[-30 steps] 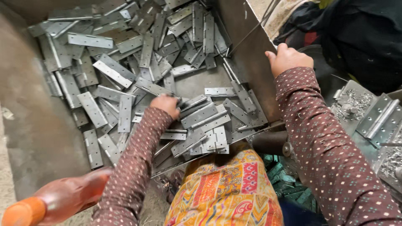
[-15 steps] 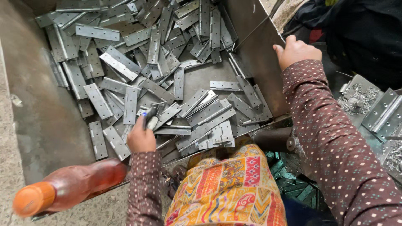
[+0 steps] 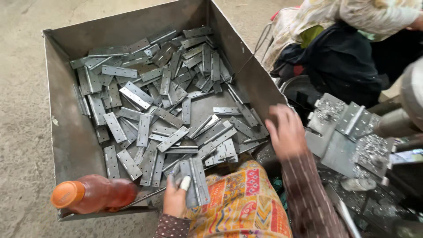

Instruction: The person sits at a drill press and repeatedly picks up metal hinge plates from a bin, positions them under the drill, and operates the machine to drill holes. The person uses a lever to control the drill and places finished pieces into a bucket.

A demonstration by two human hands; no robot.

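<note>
Moved: your left hand (image 3: 175, 198) has drawn back to the near edge of the metal bin (image 3: 70, 141), now lifting a hinge (image 3: 196, 180); your right hand (image 3: 286, 130) has left the bin's right wall.
Left hand: pinches the hinge, thumb on top.
Right hand: blurred, fingers loosely spread, holds nothing.
Hinge: at the near edge, above your patterned lap.
Pile: more hinges (image 3: 158, 97) fill the bin.
Bottle: orange-capped bottle (image 3: 94, 194) lies in the near left corner.
</note>
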